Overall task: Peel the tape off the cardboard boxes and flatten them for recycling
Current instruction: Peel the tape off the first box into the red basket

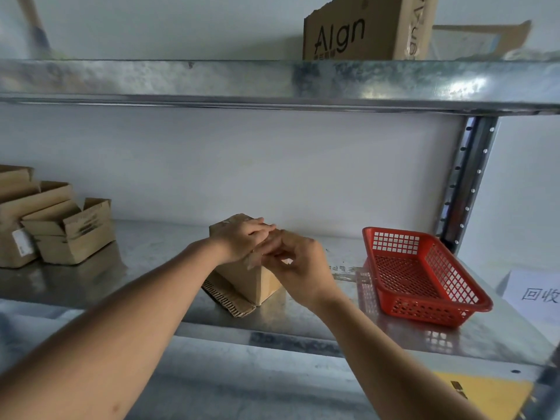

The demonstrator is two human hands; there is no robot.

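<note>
In the head view we press our left hand [242,237], fingers flat, on the small box [242,277] on the shelf [303,316]. Our right hand [298,263] pinches what seems tape. More boxes [69,231] wait unflattened at left.

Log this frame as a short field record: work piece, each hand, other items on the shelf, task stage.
work piece: small cardboard box on the metal shelf, one flap splayed out at its base
left hand: rests on top of the box, steadying it
right hand: fingers curled, pinching at clear tape on the box's top edge
left of box: stack of opened boxes
right of box: red basket, contents not discernible
upper shelf: printed carton
stage: tape peeling under way, box not yet flattened
</note>
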